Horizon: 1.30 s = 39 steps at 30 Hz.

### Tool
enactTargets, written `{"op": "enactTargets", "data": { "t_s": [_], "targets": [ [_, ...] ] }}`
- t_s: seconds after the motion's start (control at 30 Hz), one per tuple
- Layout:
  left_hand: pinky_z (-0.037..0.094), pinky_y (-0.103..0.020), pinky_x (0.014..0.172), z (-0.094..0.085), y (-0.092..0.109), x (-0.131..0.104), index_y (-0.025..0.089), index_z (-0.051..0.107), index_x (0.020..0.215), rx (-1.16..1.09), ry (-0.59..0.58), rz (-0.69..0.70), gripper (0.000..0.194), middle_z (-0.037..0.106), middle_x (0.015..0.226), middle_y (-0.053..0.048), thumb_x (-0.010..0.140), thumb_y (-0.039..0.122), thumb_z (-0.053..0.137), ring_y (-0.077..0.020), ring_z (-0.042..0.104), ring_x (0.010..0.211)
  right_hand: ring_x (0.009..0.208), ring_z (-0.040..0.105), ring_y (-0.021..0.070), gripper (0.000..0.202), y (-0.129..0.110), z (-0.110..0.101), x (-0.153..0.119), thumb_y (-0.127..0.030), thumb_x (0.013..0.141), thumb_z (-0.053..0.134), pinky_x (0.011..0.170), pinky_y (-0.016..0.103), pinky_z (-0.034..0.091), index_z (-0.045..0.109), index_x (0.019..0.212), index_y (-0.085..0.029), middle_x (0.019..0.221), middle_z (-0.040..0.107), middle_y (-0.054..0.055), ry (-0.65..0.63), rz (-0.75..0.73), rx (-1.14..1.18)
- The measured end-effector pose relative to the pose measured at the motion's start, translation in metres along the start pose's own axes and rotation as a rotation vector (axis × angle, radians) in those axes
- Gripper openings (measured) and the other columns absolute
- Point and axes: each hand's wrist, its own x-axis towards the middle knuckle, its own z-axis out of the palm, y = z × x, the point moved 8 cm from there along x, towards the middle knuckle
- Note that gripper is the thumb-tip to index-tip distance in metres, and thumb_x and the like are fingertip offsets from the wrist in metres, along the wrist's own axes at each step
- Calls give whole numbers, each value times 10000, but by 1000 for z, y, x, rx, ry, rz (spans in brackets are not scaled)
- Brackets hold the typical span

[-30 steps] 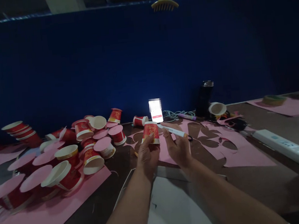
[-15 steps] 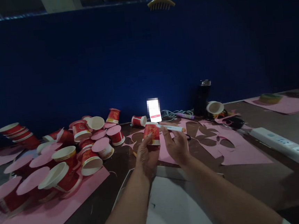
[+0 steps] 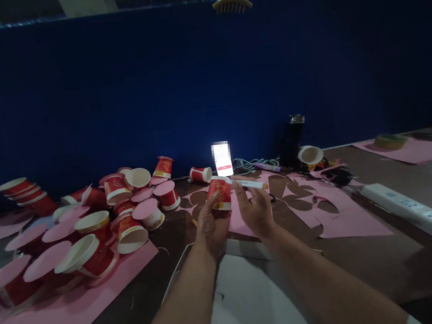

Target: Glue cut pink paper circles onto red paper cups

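Observation:
A red paper cup with gold print [image 3: 220, 193] is held in my left hand [image 3: 212, 223], its fingers wrapped round the lower left side. My right hand [image 3: 255, 206] grips a white marker pen with an orange end [image 3: 251, 183], pointing left at the cup's upper right edge. Whether the tip touches the cup cannot be made out. Just behind the cup stands a lit phone [image 3: 223, 161]. Below my forearms lies a white box or board [image 3: 254, 295].
Many red cups, several with pink paper discs [image 3: 146, 208], crowd the left side on pink sheets [image 3: 81, 310]. Cut pink paper [image 3: 345, 216], a tipped cup [image 3: 311, 155], a dark bottle [image 3: 293, 140] and a white power strip [image 3: 409, 210] are on the right.

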Motion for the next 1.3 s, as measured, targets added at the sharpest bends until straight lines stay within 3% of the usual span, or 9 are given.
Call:
{"op": "enactTargets", "data": {
  "t_s": [0.43,1.03,1.3],
  "targets": [
    [504,-285,819,-2,4,5,144,661,992,-4,-99,30,198,709,959,-64,827,195,566,-162,651,883,849,648,208,204,-1,2,-2,-305,902,517,819,381,489,693,906,-202,904,720,73,-20,42,-49],
    [505,-332,818,-4,4,8,160,655,1060,32,-101,-1,341,703,1002,-85,858,399,521,-207,648,923,790,649,204,213,1,6,-3,-314,900,512,763,353,476,690,862,-203,835,722,55,-68,66,-70],
    [506,-298,760,-5,4,6,163,656,1059,-14,-78,-29,347,706,973,-69,837,409,555,-185,651,868,873,650,205,195,-2,-5,-2,-289,899,521,830,361,488,703,912,-221,894,722,62,36,55,-33]
  ]
}}
